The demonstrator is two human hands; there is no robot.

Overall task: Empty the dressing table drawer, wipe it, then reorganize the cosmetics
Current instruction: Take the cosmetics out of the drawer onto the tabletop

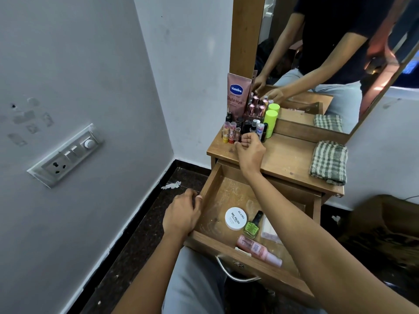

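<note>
Pale grey trousers [195,282], bare forearms [317,234]

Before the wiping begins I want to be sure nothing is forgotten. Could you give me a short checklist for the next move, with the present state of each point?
1. The drawer open wide: ok; pulled well out.
2. Emptied: not ok; a white tub, a green nail polish bottle, a pink bottle and a clear packet lie inside.
3. Steadying: ok; the left hand holds the drawer's left wall.
4. The right hand free: cannot tell; curled over the tabletop beside the cosmetics cluster, palm hidden.
5. The checked cloth ready: ok; folded on the tabletop.
</note>
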